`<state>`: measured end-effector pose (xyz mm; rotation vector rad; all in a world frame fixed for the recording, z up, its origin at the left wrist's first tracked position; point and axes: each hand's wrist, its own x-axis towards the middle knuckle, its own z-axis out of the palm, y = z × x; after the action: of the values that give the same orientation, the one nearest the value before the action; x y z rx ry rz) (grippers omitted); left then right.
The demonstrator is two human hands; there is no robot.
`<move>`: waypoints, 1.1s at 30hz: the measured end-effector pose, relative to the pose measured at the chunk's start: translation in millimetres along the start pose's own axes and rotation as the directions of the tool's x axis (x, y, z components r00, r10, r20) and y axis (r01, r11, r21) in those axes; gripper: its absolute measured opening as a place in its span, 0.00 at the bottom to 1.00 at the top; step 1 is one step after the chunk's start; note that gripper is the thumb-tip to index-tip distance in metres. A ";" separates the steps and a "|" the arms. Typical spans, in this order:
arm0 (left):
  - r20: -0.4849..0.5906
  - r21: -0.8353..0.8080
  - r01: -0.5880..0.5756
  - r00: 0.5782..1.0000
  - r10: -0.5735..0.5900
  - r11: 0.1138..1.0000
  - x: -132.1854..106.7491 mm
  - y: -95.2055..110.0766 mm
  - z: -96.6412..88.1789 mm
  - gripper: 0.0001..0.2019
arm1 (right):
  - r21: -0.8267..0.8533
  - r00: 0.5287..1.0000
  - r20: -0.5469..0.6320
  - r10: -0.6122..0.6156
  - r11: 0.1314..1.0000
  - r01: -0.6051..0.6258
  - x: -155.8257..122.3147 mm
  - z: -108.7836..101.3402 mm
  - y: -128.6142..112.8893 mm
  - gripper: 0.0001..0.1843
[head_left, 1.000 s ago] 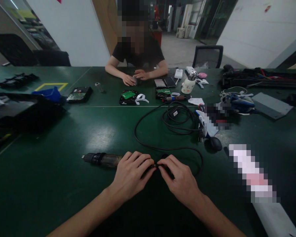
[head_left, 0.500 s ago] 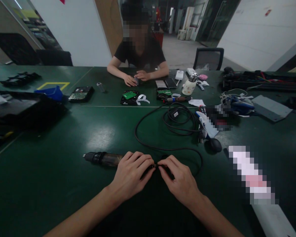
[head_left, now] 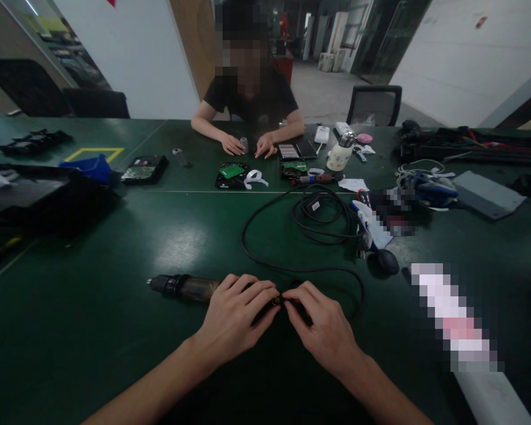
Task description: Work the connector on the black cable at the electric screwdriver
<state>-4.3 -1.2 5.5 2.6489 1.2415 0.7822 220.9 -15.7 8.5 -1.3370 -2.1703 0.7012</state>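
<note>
My left hand (head_left: 241,307) is wrapped round the rear of a dark electric screwdriver (head_left: 183,287), which lies along the green table with its tip pointing left. A small brassy round socket shows at the tool's end, by my left fingertips. Close beside it, my right hand (head_left: 321,313) is closed in a pinch at the end of a black cable (head_left: 303,270); its fingers hide most of the plug. Fingertips of both hands almost meet. Whether the plug sits in the socket I cannot tell. The cable loops away behind my hands into a coil.
Across the table a person (head_left: 252,100) handles a small grey cylinder (head_left: 244,144). Circuit-board units (head_left: 232,174), a second screwdriver (head_left: 318,178) and a white bottle (head_left: 340,152) stand nearby. A black tray (head_left: 39,203) lies left; a long white box (head_left: 491,386) lies right.
My hands stay almost in place, with the brassy socket a little more exposed. The other person's right-side hand has come away from the grey cylinder and rests on the table.
</note>
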 end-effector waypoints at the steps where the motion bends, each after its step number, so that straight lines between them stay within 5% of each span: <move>1: 0.006 -0.003 -0.019 1.000 0.019 1.000 -0.3 -0.4 -0.9 0.11 | -0.001 1.000 0.000 0.002 1.000 -0.002 0.0 0.2 0.1 0.09; 10: -0.019 0.037 0.024 1.000 -0.023 0.999 0.2 -0.1 3.1 0.06 | -0.023 1.000 -0.017 -0.017 1.000 0.017 0.5 -0.2 0.6 0.08; 16: 0.005 0.039 -0.052 0.999 0.052 0.998 -0.7 -0.9 -0.4 0.13 | -0.025 1.000 -0.014 -0.018 1.000 0.017 1.0 -0.7 -0.7 0.08; 21: -0.026 0.060 0.007 1.000 -0.006 0.998 -0.8 -1.5 4.7 0.06 | -0.023 1.000 -0.014 -0.012 1.000 0.012 0.5 -0.3 -1.0 0.08; 28: 0.023 0.026 -0.042 0.999 0.041 0.999 -0.6 -0.3 -1.0 0.12 | -0.016 1.000 0.001 -0.002 1.000 0.002 1.2 -0.9 -0.9 0.08; 33: -0.006 0.041 0.028 1.000 -0.028 0.999 -0.6 0.1 1.6 0.06 | -0.020 1.000 -0.005 -0.015 1.000 0.015 1.0 -0.4 -0.3 0.08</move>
<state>-3.7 -1.5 3.9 2.6570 1.3066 0.7686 220.6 -14.8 9.2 -1.3298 -2.1868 0.6709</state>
